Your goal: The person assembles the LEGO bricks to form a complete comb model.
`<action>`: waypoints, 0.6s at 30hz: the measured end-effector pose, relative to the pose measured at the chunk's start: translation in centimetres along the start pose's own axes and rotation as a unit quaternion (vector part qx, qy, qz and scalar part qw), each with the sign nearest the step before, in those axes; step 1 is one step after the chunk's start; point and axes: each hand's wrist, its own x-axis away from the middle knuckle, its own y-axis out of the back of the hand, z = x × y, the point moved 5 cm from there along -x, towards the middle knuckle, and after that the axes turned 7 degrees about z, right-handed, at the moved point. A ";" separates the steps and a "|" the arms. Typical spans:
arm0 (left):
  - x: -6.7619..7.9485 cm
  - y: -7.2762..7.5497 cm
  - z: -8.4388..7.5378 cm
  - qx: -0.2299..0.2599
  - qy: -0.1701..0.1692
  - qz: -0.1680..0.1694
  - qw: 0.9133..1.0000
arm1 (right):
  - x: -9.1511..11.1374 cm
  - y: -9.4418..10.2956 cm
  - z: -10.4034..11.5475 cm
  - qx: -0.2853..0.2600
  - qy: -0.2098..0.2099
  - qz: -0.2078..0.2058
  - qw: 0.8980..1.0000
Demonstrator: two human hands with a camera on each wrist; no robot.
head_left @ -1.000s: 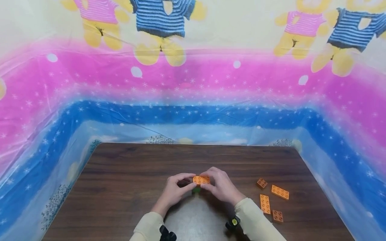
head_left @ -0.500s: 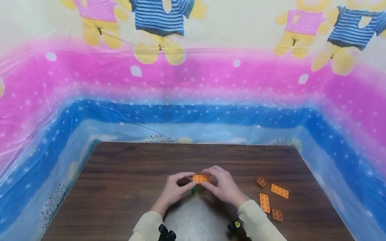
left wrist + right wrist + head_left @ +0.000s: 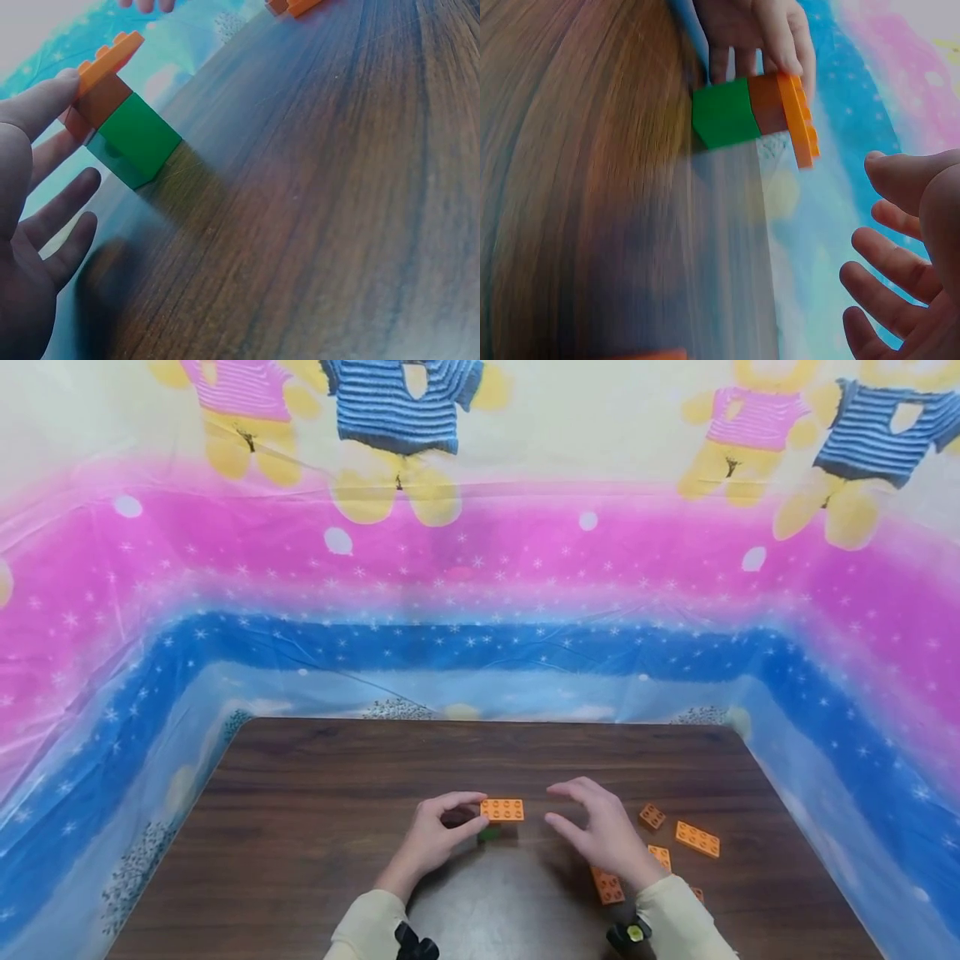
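Observation:
A small stack stands on the table near the middle of the head view. Its base is a green block (image 3: 139,142), with a darker orange brick (image 3: 766,105) above. A thin, bright orange studded building brick (image 3: 504,810) tops it, overhanging towards the right. My left hand (image 3: 437,831) pinches this top brick at its left end between thumb and index finger; the other fingers spread beside the stack. Apart from the stack, my right hand (image 3: 596,828) hovers to its right, fingers loosely bent and holding nothing. In the right wrist view, a gap separates its fingertips (image 3: 877,165) from the stack.
Loose orange bricks lie on the right of the wooden table (image 3: 337,777): a small one (image 3: 652,816), a long one (image 3: 697,839), and another (image 3: 660,857) partly behind my right hand. A reddish-orange brick (image 3: 608,887) lies beside my right wrist. A printed curtain (image 3: 480,647) surrounds the table.
My right hand has let go of the top orange brick and moved right. It now partly covers the loose bricks, while the reddish-orange one has come into view. My left hand keeps its place.

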 end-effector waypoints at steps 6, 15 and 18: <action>-0.1 0.1 0.0 0.002 -0.005 -0.002 1.000 | 1.7 1.9 -1.8 0.032 -0.018 -0.020 0.999; 0.0 0.0 0.0 0.009 0.004 -0.002 1.000 | 4.4 4.7 -4.9 0.067 -0.052 -0.058 0.995; 0.1 0.0 0.0 0.011 0.003 0.000 1.000 | 5.4 5.6 -5.9 0.085 -0.076 -0.059 0.992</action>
